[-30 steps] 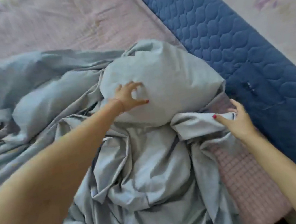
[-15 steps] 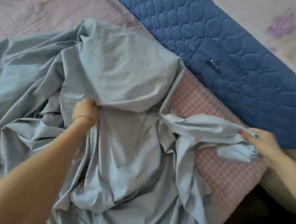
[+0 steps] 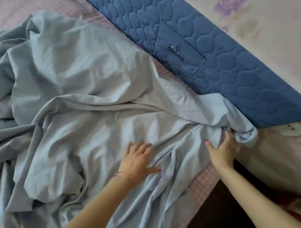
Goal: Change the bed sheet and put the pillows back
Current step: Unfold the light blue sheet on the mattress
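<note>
Pale blue sheet lies rumpled over the mattress. Left hand presses flat, fingers spread. Right hand pinches the near-right corner bunch. Light, limp, likely slippery; best taken at corners or hems.

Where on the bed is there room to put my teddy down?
Bare pink mattress shows at the top, above the crumpled blue sheet. A thin strip runs beside the quilted blue headboard. The corner is crowded: the right hand grips bunched sheet, the left hand presses flat.
</note>
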